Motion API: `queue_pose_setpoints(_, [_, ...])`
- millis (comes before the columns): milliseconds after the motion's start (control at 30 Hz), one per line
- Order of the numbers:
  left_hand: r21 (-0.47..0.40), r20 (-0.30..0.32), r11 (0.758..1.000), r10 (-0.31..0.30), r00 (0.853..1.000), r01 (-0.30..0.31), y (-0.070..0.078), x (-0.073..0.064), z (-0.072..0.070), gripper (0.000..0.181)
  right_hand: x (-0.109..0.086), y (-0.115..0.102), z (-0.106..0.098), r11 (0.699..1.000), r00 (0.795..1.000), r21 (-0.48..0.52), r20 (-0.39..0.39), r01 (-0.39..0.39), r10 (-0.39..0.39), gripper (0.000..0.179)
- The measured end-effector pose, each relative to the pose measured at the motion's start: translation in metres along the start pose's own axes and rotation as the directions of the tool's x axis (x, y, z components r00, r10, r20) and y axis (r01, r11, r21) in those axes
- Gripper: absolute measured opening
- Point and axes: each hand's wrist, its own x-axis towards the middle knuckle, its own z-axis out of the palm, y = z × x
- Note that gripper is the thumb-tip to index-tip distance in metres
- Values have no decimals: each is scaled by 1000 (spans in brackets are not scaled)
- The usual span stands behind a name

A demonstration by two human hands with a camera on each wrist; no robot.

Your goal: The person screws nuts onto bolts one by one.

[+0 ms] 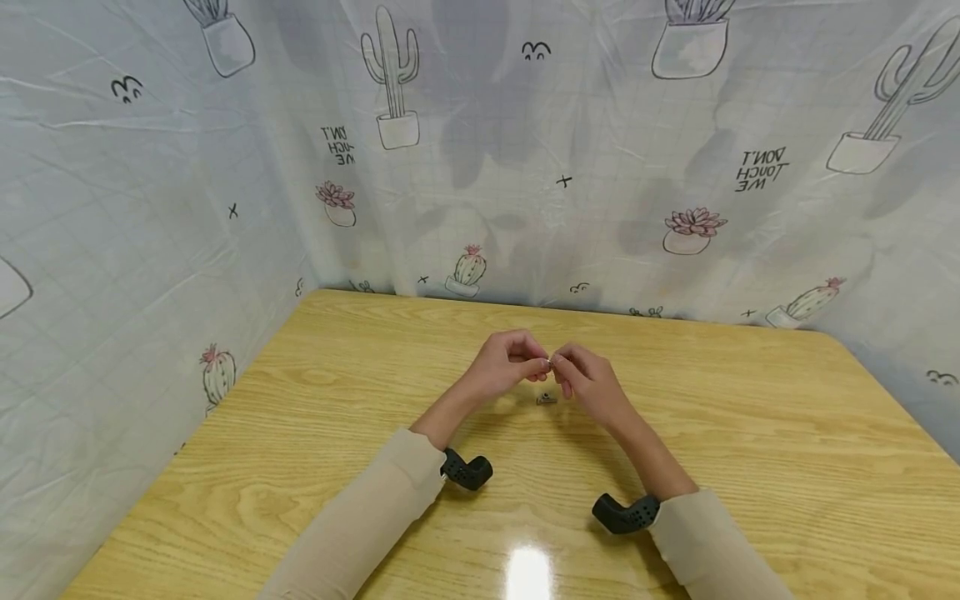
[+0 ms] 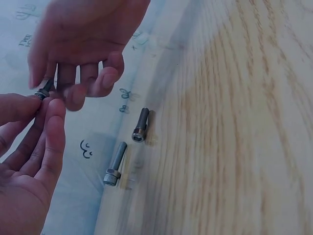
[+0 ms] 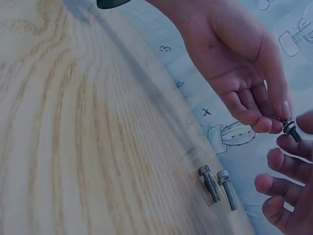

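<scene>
Between the two hands is a small dark bolt (image 3: 293,133) with a nut or washers (image 2: 42,93) near one end. My left hand (image 1: 513,364) pinches that end between thumb and fingers. My right hand (image 1: 592,385) has its thumb and forefinger around the bolt's threaded tip, its other fingers loosely bent. Below the hands, two metal socket-head bolts lie side by side on the table. One bolt (image 2: 116,164) carries a nut close to its head; the other bolt (image 2: 141,125) has a ring near its head.
The wooden table (image 1: 360,367) has rounded far corners. Behind it and along the left hangs a pale curtain (image 1: 480,200) printed with cacti. Black wrist mounts (image 1: 468,471) sit on both forearms, over beige sleeves (image 1: 375,517).
</scene>
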Motion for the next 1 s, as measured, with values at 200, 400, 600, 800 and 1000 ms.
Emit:
queue_pose_setpoints(200, [-3, -2, 1000, -3, 1000, 3, -1, 0, 0, 4, -1, -1, 1, 1000, 1000, 0, 0, 12, -12, 22])
queue_pose_setpoints(400, [-3, -5, 1000, 6, 1000, -6, -1, -2, 0, 4, -1, -1, 1, 999, 1000, 26, 11, 18, -18, 20])
queue_pose_setpoints(600, [-3, 2, 1000, 11, 1000, -11, -2, -2, 0, 4, -1, -1, 2, 1000, 1000, -5, 6, 24, -24, 24])
queue_pose_setpoints(800, [-5, 1, 1000, 13, 1000, -13, -2, -2, 0, 4, -1, 0, 3, 1000, 1000, 1, 2, 22, -22, 22])
queue_pose_setpoints(1000, [-5, 4, 1000, 15, 1000, -15, -2, -3, 0, 5, -3, 0, 4, 1000, 1000, -1, -7, 22, -22, 21])
